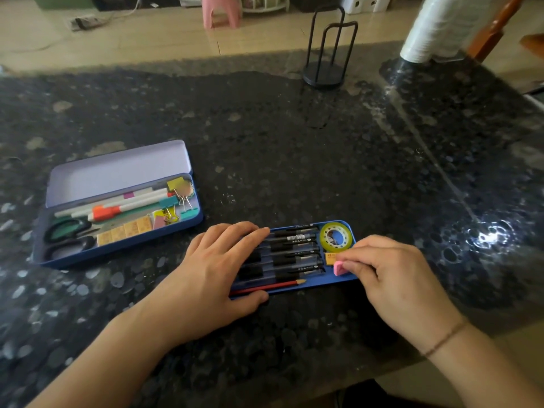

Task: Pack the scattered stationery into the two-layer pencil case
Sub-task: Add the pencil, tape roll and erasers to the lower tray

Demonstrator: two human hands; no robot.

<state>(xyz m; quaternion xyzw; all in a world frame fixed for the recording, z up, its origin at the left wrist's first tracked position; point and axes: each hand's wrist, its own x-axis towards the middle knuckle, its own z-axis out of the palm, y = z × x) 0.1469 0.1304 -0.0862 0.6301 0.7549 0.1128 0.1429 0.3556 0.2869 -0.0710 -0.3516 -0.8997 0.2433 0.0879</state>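
Right hand pinches the pink eraser just beside the tape roll; left hand lies flat on the pens; a skewed eraser could jam against the tray wall

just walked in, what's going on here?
A person is filling a blue tray on the dark table. The left hand rests flat on the pens; the right hand pinches a pink eraser at the tray's end, near the tape roll. The open case already holds scissors and markers.
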